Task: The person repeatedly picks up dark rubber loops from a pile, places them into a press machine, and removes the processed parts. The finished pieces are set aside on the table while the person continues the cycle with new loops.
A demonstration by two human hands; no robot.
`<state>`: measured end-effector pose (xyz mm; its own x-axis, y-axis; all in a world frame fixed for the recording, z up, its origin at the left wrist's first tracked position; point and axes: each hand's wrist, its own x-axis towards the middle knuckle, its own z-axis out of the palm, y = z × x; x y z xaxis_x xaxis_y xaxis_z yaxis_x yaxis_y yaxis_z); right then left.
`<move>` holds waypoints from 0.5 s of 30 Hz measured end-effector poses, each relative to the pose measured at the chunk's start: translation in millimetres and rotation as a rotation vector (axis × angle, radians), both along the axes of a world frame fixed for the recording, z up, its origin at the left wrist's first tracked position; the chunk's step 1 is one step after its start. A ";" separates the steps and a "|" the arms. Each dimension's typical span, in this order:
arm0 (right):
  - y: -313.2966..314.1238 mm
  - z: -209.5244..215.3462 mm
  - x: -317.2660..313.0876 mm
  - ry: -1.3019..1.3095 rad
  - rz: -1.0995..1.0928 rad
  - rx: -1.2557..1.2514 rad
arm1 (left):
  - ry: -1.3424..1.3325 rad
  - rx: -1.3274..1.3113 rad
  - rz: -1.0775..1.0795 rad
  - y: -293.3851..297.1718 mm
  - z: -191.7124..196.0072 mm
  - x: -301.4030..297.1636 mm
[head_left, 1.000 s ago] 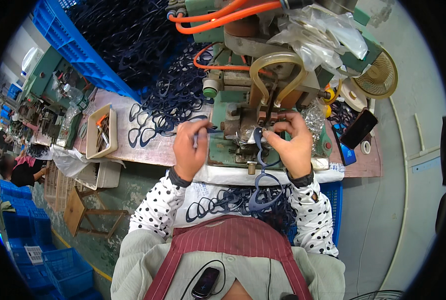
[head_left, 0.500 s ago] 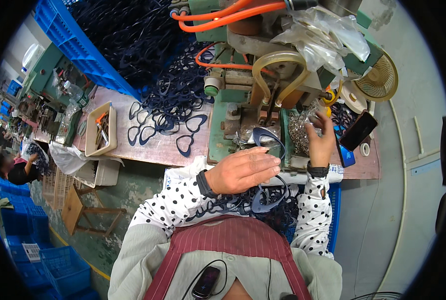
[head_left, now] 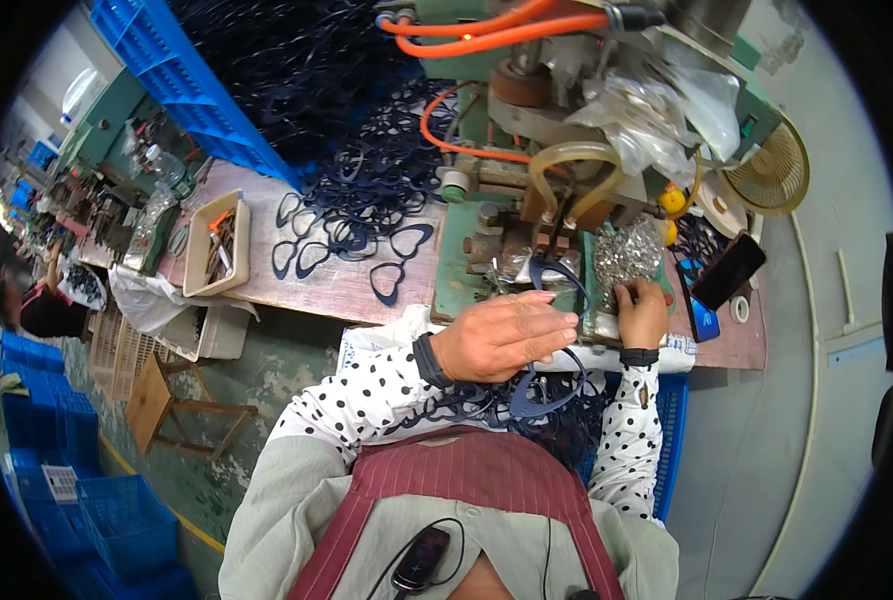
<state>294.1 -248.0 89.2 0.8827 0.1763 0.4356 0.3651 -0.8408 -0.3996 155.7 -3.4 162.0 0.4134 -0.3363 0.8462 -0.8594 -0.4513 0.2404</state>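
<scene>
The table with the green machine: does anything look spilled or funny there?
Yes. Dark-blue eyeglass frames lie scattered outside the blue crate, as if spilled, though maybe put there. A crumpled clear plastic bag also hangs over the green machine, which looks odd.

Frames [head_left: 355,240] lie on a table [head_left: 312,300] left of a press [head_left: 455,262], a crate [head_left: 205,95] behind them, a tray [head_left: 222,287] farther left. The left hand [head_left: 507,335] is before the press, the right hand [head_left: 644,315] at parts [head_left: 627,252] heaped to its right; a phone [head_left: 729,272] lies beyond, a fan [head_left: 779,165] behind it.
</scene>
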 end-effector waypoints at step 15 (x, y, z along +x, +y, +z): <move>1.3 -13.0 7.6 -0.015 -0.028 0.357 | 0.393 0.242 1.351 175.7 -44.9 136.3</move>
<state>301.7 -246.7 76.2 0.8783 -0.0134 0.4780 0.3517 -0.6592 -0.6647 291.9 172.2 117.1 0.7176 0.3806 0.5833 0.3591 -0.9198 0.1584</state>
